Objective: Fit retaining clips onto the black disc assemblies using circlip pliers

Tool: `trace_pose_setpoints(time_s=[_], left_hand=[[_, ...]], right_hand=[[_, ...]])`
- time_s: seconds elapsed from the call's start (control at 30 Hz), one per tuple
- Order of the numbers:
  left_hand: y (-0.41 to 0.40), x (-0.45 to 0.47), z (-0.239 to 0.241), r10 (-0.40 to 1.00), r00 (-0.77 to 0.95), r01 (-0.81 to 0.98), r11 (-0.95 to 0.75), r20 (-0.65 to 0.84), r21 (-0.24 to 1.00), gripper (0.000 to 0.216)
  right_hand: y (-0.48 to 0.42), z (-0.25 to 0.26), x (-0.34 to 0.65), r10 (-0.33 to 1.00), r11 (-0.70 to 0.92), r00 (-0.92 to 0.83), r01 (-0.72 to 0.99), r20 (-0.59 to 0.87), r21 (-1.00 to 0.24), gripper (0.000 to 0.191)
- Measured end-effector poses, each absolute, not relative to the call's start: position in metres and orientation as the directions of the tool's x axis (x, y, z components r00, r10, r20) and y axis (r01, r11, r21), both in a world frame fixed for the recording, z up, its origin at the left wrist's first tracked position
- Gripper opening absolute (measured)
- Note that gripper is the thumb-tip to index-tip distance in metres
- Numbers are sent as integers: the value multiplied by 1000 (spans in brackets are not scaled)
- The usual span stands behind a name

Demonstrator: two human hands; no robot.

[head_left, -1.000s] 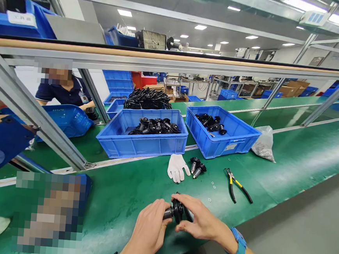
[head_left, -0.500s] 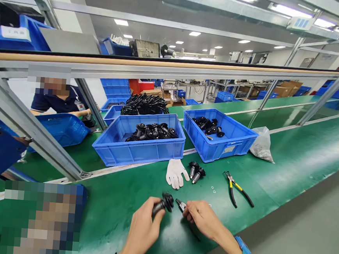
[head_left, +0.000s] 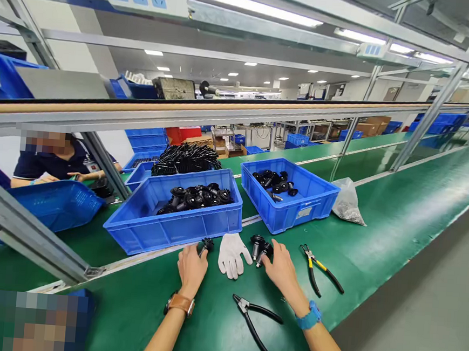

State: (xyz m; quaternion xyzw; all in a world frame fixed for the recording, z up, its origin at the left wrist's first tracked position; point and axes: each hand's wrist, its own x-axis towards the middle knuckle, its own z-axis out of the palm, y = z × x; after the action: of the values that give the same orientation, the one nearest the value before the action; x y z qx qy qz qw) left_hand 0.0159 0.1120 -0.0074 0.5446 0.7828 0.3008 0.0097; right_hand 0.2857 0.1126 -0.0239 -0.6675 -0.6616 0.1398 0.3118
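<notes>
My left hand (head_left: 192,268) is closed around a black part with a ribbed, disc-like head (head_left: 207,243), close to the front of the left blue bin (head_left: 181,229). My right hand (head_left: 282,271) has its thumb and fingers closed on a similar black part with a cylindrical grey body (head_left: 266,250). Beside that one stands another such black part (head_left: 256,245). A white glove (head_left: 233,255) lies flat between my hands. Black-handled circlip pliers (head_left: 256,319) rest on the green bench in front of me, with nobody holding them.
Yellow-and-black pliers (head_left: 320,267) lie right of my right hand. A second blue bin (head_left: 292,210) holds several black parts, with a clear plastic bag (head_left: 348,202) beside it. A metal upright (head_left: 47,225) slants at left; beyond it sits a co-worker (head_left: 60,162).
My right hand has put the circlip pliers down on the bench and moved forward to a black part near the glove. My left hand has carried its black part forward to the left bin's front.
</notes>
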Motion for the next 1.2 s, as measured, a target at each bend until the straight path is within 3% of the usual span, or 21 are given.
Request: trace_pose_setpoints(time_s=[0.13, 0.27, 0.6, 1.0, 1.2], left_hand=[[100, 54, -1, 888, -278, 877, 79, 366, 474, 36], [114, 116, -5, 964, -34, 878, -98, 265, 469, 25], [167, 158, -21, 999, -27, 852, 46, -44, 522, 20], [119, 128, -5, 963, -105, 664, -117, 246, 739, 33], [73, 80, 17, 958, -101, 646, -143, 270, 750, 18]], right_hand=[[129, -32, 282, 970, 53, 96, 813, 224, -580, 38], [133, -39, 279, 963, 78, 88, 812, 254, -579, 39], [136, -49, 286, 954, 132, 68, 779, 291, -612, 37], [142, -39, 286, 957, 27, 158, 787, 244, -616, 31], [149, -35, 284, 953, 35, 165, 771, 252, -636, 45]])
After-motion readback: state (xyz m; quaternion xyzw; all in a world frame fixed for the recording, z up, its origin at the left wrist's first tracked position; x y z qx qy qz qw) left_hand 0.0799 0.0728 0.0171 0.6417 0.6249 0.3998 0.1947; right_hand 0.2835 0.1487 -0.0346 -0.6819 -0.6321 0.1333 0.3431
